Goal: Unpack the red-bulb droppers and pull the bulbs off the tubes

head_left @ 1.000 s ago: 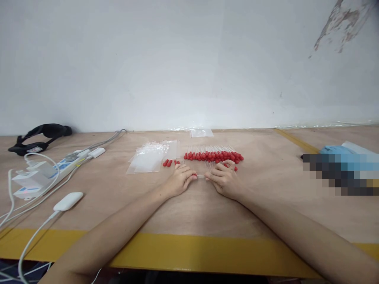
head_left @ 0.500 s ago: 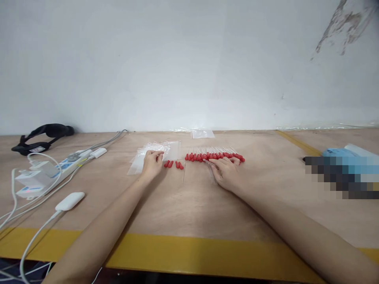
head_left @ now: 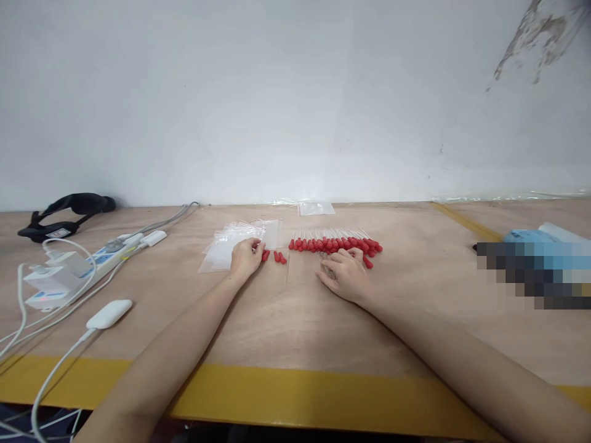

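Note:
My left hand point(head_left: 247, 257) is closed in a pinch at the left end of a few red rubber dropper bulbs point(head_left: 279, 257). The leftmost bulb is mostly hidden by its fingers. My right hand point(head_left: 345, 272) curls over thin clear glass tubes point(head_left: 327, 268), which show between its thumb and forefinger; how many is hidden. Just beyond that hand lies a row of droppers point(head_left: 314, 245), red bulbs towards me and pale tubes towards the wall. One red bulb point(head_left: 368, 262) sticks out beside the right hand. A thin glass tube point(head_left: 288, 269) lies between the hands.
Clear zip bags point(head_left: 224, 249) lie fanned out behind my left hand, and another flat bag point(head_left: 316, 210) lies by the wall. At left are a power strip point(head_left: 99, 264), a white charging case point(head_left: 109, 314), cables and a black headset strap point(head_left: 69, 212). A blue packet point(head_left: 526, 237) sits at right.
My left hand has moved right, from the bags onto the red bulbs. My right hand has drawn slightly back and left; its fingers have spread, and a bulb now juts out beside it.

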Motion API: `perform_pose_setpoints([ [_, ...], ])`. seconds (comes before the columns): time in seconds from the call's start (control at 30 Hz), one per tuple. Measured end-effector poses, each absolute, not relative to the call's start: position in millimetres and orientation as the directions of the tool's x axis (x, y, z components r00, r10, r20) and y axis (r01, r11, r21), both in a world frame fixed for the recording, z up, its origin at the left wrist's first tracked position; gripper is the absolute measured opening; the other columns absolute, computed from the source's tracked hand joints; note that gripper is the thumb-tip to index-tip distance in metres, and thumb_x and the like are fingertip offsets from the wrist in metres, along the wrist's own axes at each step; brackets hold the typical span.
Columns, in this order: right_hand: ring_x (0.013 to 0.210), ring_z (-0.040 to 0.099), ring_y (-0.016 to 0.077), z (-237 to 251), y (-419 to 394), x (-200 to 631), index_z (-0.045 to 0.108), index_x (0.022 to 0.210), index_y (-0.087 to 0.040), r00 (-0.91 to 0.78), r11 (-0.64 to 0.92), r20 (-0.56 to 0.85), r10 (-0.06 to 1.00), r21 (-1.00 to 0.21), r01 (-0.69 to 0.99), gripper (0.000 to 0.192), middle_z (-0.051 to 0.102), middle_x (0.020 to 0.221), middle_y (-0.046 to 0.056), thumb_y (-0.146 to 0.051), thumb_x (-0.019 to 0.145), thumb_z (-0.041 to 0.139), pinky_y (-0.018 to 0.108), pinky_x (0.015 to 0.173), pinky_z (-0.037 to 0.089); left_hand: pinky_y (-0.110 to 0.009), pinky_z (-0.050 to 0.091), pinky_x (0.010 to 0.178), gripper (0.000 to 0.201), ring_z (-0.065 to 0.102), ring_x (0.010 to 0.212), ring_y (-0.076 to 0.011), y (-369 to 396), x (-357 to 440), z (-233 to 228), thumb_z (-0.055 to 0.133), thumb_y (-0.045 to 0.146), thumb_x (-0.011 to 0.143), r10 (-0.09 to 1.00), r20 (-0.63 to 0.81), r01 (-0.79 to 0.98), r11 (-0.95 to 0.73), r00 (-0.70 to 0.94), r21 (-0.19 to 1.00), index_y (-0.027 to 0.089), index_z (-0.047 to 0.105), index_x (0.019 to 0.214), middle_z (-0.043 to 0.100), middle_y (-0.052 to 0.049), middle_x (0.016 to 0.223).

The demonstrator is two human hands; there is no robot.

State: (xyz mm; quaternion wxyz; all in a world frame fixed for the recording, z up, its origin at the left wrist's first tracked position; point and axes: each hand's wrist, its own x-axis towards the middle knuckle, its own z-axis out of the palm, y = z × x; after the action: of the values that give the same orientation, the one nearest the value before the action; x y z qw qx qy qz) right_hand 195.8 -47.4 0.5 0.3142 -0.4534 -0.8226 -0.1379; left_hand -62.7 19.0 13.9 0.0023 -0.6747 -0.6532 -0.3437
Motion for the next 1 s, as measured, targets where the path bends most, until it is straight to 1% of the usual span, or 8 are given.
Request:
perform_pose_setpoints([
  [0.13,0.073,0.045,0.0154,0.7,-48.6,195.2,0.062,0.067,-0.018,-0.42,0.561,0.597,0.684,-0.063,0.825,0.031,0.055,0.068,0.003,-0.044,0.079,0.05,0.035,0.077,0.022,-0.038,0.038,0.082,0.021,0.05,0.093,-0.0252,9.5,-49.7,15.8,0.05,0.032,0.079,0.788,0.611,0.921,-0.288,0.073,0.262,0.019,0.065,0.086,0.061,-0.007,0.091],
  [0.27,0.075,0.044,0.0158,0.8,-49.4,195.8,0.063,0.069,-0.018,-0.426,0.575,0.594,0.682,-0.075,0.815,0.034,0.054,0.071,0.004,-0.047,0.079,0.049,0.035,0.077,0.022,-0.04,0.036,0.08,0.017,0.048,0.093,-0.0252,7.2,-24.7,16.8,0.055,0.036,0.077,0.761,0.593,0.895,-0.422,0.263,0.144,0.023,0.064,0.083,0.058,-0.006,0.091],
  [0.5,0.076,0.044,0.0154,0.0,-52.4,198.0,0.065,0.083,-0.02,-0.439,0.6,0.634,0.637,-0.049,0.799,0.032,0.053,0.077,0.004,-0.047,0.08,0.047,0.035,0.077,0.021,-0.046,0.035,0.081,0.032,0.046,0.095,-0.03,32.0,16.0,21.2,0.051,0.049,0.076,0.868,0.479,0.93,-0.275,0.131,0.244,0.019,0.061,0.073,0.056,-0.01,0.09],
  [0.67,0.076,0.046,0.015,-4.9,-51.0,199.2,0.065,0.08,-0.021,-0.393,0.588,0.667,0.633,-0.083,0.805,0.028,0.054,0.076,0.003,-0.041,0.082,0.047,0.035,0.077,0.022,-0.047,0.037,0.08,0.026,0.046,0.096,-0.032,40.6,25.0,23.0,0.054,0.041,0.074,0.895,0.444,0.935,-0.192,0.043,0.297,0.017,0.06,0.066,0.056,-0.012,0.089],
  [0.77,0.076,0.046,0.0148,-7.4,-49.7,200.0,0.065,0.079,-0.021,-0.367,0.594,0.689,0.625,-0.114,0.796,0.024,0.055,0.077,0.003,-0.038,0.082,0.048,0.035,0.078,0.022,-0.048,0.037,0.078,0.027,0.045,0.096,-0.0327,36.0,20.9,24.8,0.05,0.04,0.078,0.892,0.453,0.929,-0.164,-0.005,0.333,0.017,0.061,0.07,0.055,-0.013,0.091],
  [0.87,0.08,0.047,0.0163,-6.4,-49.7,202.1,0.064,0.091,-0.02,-0.316,0.572,0.724,0.613,-0.13,0.81,0.024,0.056,0.085,0.005,-0.035,0.082,0.048,0.035,0.078,0.024,-0.045,0.037,0.08,0.023,0.045,0.096,-0.0299,18.9,11.2,26.0,0.048,0.037,0.08,0.839,0.544,0.896,-0.251,0.012,0.367,0.017,0.059,0.075,0.055,-0.011,0.094],
  [0.93,0.09,0.048,0.0192,-3.7,-50.7,203.9,0.058,0.107,-0.019,-0.275,0.546,0.759,0.59,-0.124,0.829,0.031,0.056,0.099,0.009,-0.035,0.082,0.047,0.036,0.081,0.025,-0.04,0.037,0.082,0.018,0.045,0.095,-0.0254,1.9,3.4,24.7,0.048,0.033,0.082,0.768,0.628,0.849,-0.411,0.126,0.333,0.018,0.057,0.078,0.056,-0.008,0.093],
  [1.0,0.101,0.045,0.0223,-0.6,-52.0,205.6,0.05,0.119,-0.019,-0.274,0.532,0.784,0.557,-0.083,0.843,0.042,0.051,0.115,0.011,-0.038,0.082,0.047,0.037,0.085,0.025,-0.037,0.036,0.083,0.015,0.047,0.092,-0.0215,-15.8,-3.4,21.3,0.047,0.03,0.083,0.716,0.644,0.789,-0.547,0.268,0.28,0.019,0.055,0.081,0.057,-0.005,0.091],
])
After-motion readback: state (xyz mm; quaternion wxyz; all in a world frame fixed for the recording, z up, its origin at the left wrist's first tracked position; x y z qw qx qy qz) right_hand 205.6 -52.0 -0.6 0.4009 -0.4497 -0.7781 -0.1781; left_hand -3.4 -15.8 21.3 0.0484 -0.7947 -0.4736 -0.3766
